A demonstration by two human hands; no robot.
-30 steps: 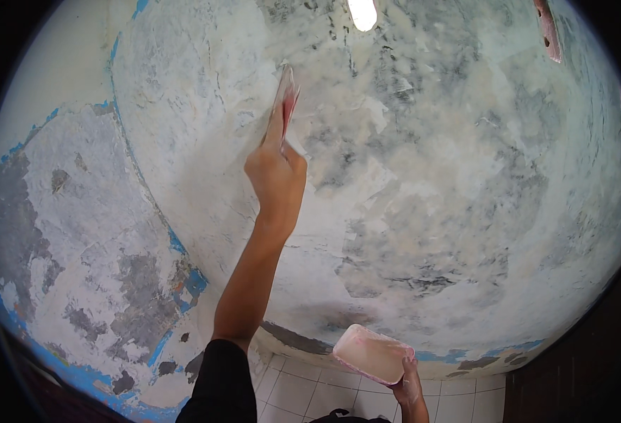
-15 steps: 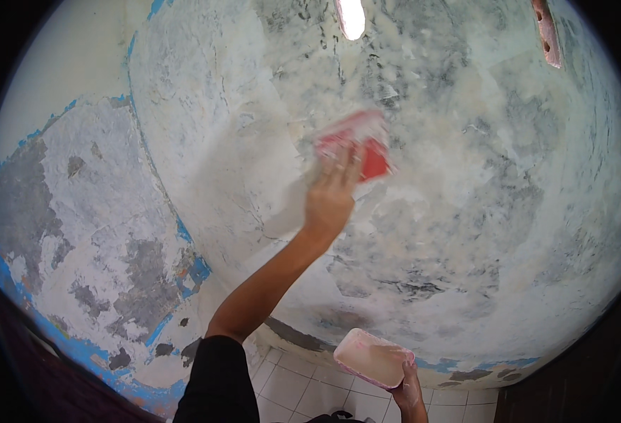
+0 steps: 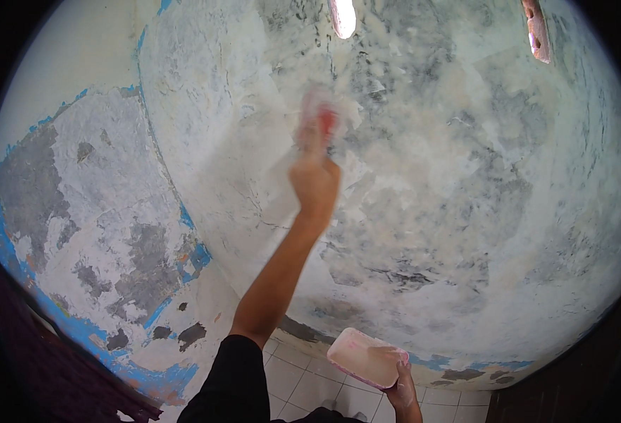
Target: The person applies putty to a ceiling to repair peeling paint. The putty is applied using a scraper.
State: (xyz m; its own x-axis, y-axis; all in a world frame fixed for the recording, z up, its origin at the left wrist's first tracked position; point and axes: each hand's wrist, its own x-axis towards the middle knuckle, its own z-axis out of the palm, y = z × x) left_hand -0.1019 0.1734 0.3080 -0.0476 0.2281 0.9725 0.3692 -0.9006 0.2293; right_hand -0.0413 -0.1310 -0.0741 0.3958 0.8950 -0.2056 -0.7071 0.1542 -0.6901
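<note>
A patchily plastered wall, flaking blue paint and floor tiles show a room under renovation.

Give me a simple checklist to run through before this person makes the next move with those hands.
1. Left hand holding the red tool: ok.
2. Red tool touching the wall: cannot tell, motion blur hides its edge.
3. Right hand gripping the pale tray at one end: ok.
4. Material left in the pale tray: cannot tell, its inside looks uniformly pale.
5. Wall evenly coloured: not ok, dark patches show.
</note>
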